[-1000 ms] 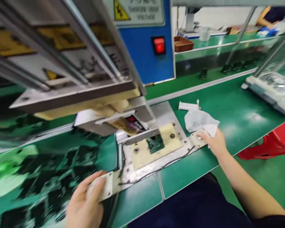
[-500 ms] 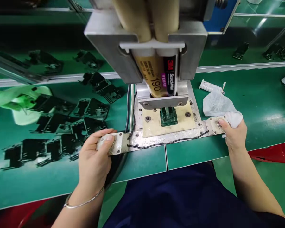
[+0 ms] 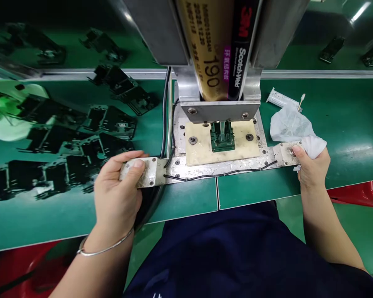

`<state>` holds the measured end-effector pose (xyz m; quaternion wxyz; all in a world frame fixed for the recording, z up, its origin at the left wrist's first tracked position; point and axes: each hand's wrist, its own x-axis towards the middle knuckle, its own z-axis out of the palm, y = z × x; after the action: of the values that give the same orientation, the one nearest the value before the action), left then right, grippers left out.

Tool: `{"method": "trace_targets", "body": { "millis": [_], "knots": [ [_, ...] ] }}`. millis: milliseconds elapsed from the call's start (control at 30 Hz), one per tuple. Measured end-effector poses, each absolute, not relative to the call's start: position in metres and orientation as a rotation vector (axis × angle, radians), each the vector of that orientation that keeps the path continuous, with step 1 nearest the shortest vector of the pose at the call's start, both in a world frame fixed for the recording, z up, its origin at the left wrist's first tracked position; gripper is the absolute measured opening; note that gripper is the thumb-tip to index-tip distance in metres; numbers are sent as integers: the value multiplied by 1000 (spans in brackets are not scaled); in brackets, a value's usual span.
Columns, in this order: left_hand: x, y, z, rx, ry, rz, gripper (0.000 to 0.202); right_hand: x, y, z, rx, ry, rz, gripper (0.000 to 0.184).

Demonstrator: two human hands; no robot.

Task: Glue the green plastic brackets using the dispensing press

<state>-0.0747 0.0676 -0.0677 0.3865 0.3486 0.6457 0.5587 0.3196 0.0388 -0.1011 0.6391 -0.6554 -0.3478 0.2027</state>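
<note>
My left hand (image 3: 118, 186) is closed around the left end block of a metal fixture base (image 3: 205, 167), thumb on top. My right hand (image 3: 313, 165) grips the right end block, its thumb on a round button (image 3: 294, 152). A crumpled white tissue (image 3: 313, 145) lies against the right fingers; whether they also hold it, I cannot tell. Between my hands, a small green circuit board part (image 3: 223, 145) sits on a cream plate (image 3: 202, 155). Above it stands a two-part adhesive cartridge (image 3: 219, 54) in a metal holder (image 3: 217, 111), a clear nozzle tip reaching down to the part.
Several black housings with circuit boards (image 3: 108, 122) stand on the green table (image 3: 345, 111) to the left, near a pale green tray (image 3: 9, 128). At right lie a white syringe-like tube (image 3: 281, 99) and a cotton swab (image 3: 301, 101). Cables (image 3: 166, 116) run left of the fixture.
My view has shifted, so the cartridge looks larger and the fixture sits higher in the picture. Both hands keep the same hold on the end blocks.
</note>
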Motion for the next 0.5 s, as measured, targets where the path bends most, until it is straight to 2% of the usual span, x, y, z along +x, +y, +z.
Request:
{"method": "trace_targets", "body": {
  "millis": [500],
  "knots": [
    [-80,64,-71,989,1722,1360,39,318,37,-101,-1503,-803,471,56]
  ]
}}
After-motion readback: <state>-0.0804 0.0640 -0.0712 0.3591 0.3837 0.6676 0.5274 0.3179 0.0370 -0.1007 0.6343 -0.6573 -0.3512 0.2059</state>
